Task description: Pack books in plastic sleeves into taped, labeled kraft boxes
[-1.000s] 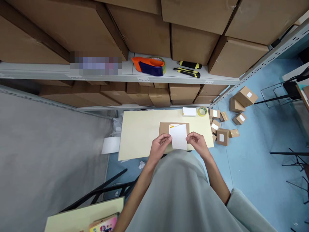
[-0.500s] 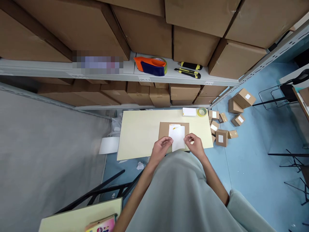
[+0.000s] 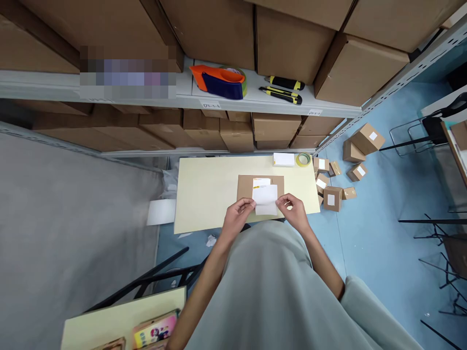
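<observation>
Left hand (image 3: 238, 215) and right hand (image 3: 294, 212) pinch a white sheet (image 3: 265, 198) over brown cardboard (image 3: 244, 186), tape roll (image 3: 298, 159) and white block (image 3: 283, 160) beyond.

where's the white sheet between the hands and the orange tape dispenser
White sheet (image 3: 265, 198), head view, middle of its face.
Orange tape dispenser (image 3: 222, 86), head view, its dark blue side.

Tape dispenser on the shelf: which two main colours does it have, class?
The tape dispenser is orange and dark blue; the head view shows it.
</observation>
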